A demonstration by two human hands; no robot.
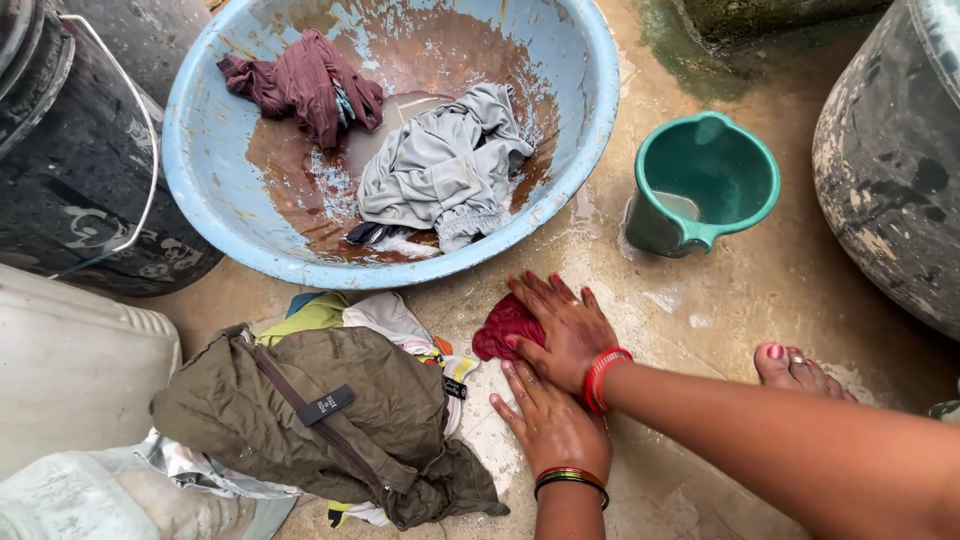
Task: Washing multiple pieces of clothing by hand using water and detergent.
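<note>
- Head view: person is crouching over wet concrete floor (720, 300); both hands are working at lower centre of frame.
- Red cloth (503, 326) is lying bunched on the floor, just below the rim of the blue basin (200, 200), right of the clothes pile.
- Right hand (562, 328) is pressing flat on the cloth, fingers spread and pointing toward upper left, palm down, fingertips overlapping the fabric. Red bangles (603, 378) are sitting at the wrist.
- Left hand (548, 420) is lying flat on the floor just below the right one, fingers together and extended, touching the floor beside the cloth's lower edge; whether it is touching the cloth, cannot tell. Striped bangles (571, 479) are at that wrist.
- Forearms are crossing: right arm is coming in from lower right, left arm rising from bottom centre.
- Handling judgement: cloth is looking soaked, so soft, limp, heavier than dry, probably slippery on the wet floor. Best hold is a full-palm press or a bunched grab at the middle, not an edge.
- Nearby: olive garment (340, 420) is topping the pile at lower left; grey garment (440, 165) and maroon garment (305, 85) are lying in the basin; green mug (705, 185) is standing at upper right; a bare foot (795, 368) is resting at right.
</note>
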